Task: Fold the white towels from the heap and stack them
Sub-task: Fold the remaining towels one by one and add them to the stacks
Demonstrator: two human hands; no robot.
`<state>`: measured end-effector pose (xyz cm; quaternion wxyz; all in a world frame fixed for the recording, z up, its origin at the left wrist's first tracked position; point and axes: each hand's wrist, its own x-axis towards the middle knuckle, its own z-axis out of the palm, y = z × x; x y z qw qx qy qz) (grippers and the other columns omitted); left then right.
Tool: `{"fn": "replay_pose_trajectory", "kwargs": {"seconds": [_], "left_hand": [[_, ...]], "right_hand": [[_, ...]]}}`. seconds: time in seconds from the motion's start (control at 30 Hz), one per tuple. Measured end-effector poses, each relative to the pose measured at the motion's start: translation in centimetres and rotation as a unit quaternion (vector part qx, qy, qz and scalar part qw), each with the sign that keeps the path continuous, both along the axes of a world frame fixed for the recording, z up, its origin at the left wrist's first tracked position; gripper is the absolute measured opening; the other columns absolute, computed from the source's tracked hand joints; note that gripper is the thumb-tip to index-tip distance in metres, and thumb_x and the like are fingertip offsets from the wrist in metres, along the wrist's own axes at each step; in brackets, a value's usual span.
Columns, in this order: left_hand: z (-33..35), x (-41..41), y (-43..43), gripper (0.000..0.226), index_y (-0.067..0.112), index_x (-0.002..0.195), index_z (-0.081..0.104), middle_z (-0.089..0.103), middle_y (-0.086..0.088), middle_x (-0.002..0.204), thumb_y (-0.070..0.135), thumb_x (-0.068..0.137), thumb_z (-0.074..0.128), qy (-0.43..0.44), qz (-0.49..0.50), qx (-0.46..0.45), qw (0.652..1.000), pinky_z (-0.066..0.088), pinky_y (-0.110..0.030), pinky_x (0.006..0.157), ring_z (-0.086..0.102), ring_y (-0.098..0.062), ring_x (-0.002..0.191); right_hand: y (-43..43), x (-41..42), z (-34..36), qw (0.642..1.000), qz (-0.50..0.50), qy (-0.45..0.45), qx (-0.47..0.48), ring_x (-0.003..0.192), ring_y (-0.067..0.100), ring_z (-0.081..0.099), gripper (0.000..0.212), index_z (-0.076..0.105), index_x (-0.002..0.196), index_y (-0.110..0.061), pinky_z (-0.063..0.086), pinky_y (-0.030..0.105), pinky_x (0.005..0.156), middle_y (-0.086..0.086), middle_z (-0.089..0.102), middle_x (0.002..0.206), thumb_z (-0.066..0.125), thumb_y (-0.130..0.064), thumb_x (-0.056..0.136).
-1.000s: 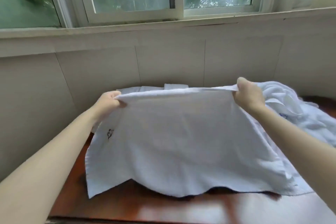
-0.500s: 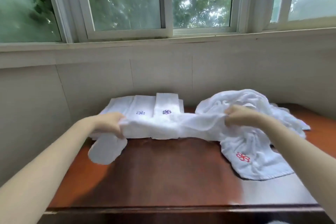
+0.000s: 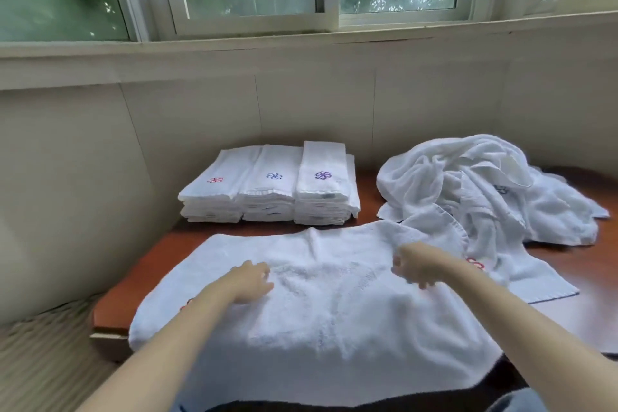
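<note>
Three stacks stand folded by the wall, and the heap at right has plenty left. One towel lies spread before you, unfolded. Your left hand rests flat on it. Your right hand is blurred, so I cannot tell its grip.

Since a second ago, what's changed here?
The white terry towel, earlier held up by its edge, now lies spread on the brown wooden table, let go; left hand rests on it, right hand over it. The folded towel stacks and crumpled heap stayed put.
</note>
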<state>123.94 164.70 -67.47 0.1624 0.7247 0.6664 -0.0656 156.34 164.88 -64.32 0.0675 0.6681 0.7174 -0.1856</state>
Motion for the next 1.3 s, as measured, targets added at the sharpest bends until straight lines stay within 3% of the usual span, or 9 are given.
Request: {"fn": "replay_pose_trajectory", "kwargs": {"seconds": [0.1,0.4,0.63,0.73,0.83,0.9,1.0,1.17,1.3], "left_hand": [[-2.2,1.0,0.7,0.058,0.033,0.149,0.018,0.015,-0.005,0.154,0.056,0.096,0.028,0.011,0.08,-0.005,0.997,0.025,-0.052,0.109,0.018,-0.033,0.139],[-3.4,-0.8,5.2,0.051,0.05,0.144,0.018,0.01,0.007,0.158,0.061,0.095,0.021,-0.014,0.11,0.021,0.994,0.021,-0.063,0.104,0.009,-0.029,0.143],[-4.3,-0.7,8.0,0.025,0.023,0.121,0.045,0.044,-0.002,0.129,0.028,0.099,0.033,0.001,0.165,0.192,0.967,0.04,-0.04,0.094,0.04,-0.025,0.117],[-4.8,-1.0,9.3,0.029,0.018,0.127,0.041,0.05,-0.003,0.127,0.02,0.099,0.033,-0.005,0.175,0.242,0.954,0.044,-0.035,0.089,0.047,-0.024,0.114],[-4.5,-1.4,10.6,0.039,0.022,0.138,0.034,0.059,-0.004,0.117,0.018,0.099,0.032,-0.04,0.203,0.231,0.951,0.042,-0.034,0.072,0.055,-0.025,0.096],[-4.2,-1.8,11.4,0.059,0.032,0.146,0.024,0.063,-0.002,0.112,0.014,0.092,0.036,-0.044,0.216,0.196,0.956,0.04,-0.031,0.068,0.051,-0.021,0.082],[-3.3,-2.1,12.0,0.078,0.041,0.148,0.018,0.062,0.0,0.118,0.012,0.079,0.041,-0.066,0.189,0.119,0.972,0.048,-0.032,0.076,0.056,-0.02,0.087],[-2.4,-2.1,12.1,0.048,0.028,0.123,0.041,0.059,0.0,0.104,0.011,0.078,0.041,-0.081,0.158,0.064,0.982,0.04,-0.029,0.071,0.053,-0.021,0.09],[-2.5,-2.1,11.9,0.008,0.023,0.09,0.045,0.056,0.004,0.086,0.018,0.084,0.047,-0.08,0.167,0.081,0.979,0.034,-0.028,0.064,0.048,-0.017,0.078]], "right_hand": [[1.3,-0.8,-3.3,0.984,0.03,-0.052,0.17,0.117,0.027,0.048,0.034,0.053,0.121,-0.016,0.042,0.033,0.088,0.004,0.054,0.127,0.042,-0.038,0.098],[3.1,-2.6,-3.6,0.975,0.021,-0.199,-0.094,0.102,0.023,0.053,0.064,0.062,0.117,-0.02,0.042,0.035,0.086,0.002,0.063,0.112,0.019,-0.061,0.095],[6.0,-1.7,-7.4,0.956,-0.079,-0.118,0.257,0.102,0.021,0.055,0.007,0.044,0.097,-0.022,0.038,0.029,0.062,-0.001,0.057,0.112,0.038,-0.017,0.093],[8.1,-0.7,-8.7,0.95,-0.021,-0.109,0.291,0.114,0.02,0.042,0.031,0.044,0.124,-0.025,0.042,0.029,0.086,-0.003,0.047,0.128,0.038,-0.02,0.094],[9.3,0.1,-7.9,0.973,-0.012,0.048,0.226,0.128,0.022,0.034,0.069,0.028,0.145,-0.029,0.032,0.03,0.102,-0.001,0.034,0.145,0.045,-0.006,0.082],[9.8,0.6,-7.1,0.973,-0.037,0.153,0.169,0.117,0.02,0.042,0.078,0.028,0.144,-0.032,0.038,0.03,0.093,0.0,0.042,0.135,0.047,-0.001,0.074],[10.6,0.8,-6.7,0.954,-0.086,0.246,0.147,0.101,0.012,0.051,0.046,0.046,0.133,-0.027,0.038,0.026,0.081,-0.006,0.053,0.112,0.053,-0.018,0.088],[11.3,1.0,-6.3,0.938,-0.132,0.291,0.135,0.087,0.02,0.058,0.031,0.061,0.088,-0.024,0.045,0.03,0.071,-0.001,0.063,0.092,0.044,0.001,0.082],[10.1,2.0,-4.5,0.963,-0.11,0.24,-0.047,0.054,0.016,0.047,0.041,0.059,0.094,-0.027,0.031,0.021,0.046,0.002,0.055,0.075,0.049,-0.001,0.064]]}}
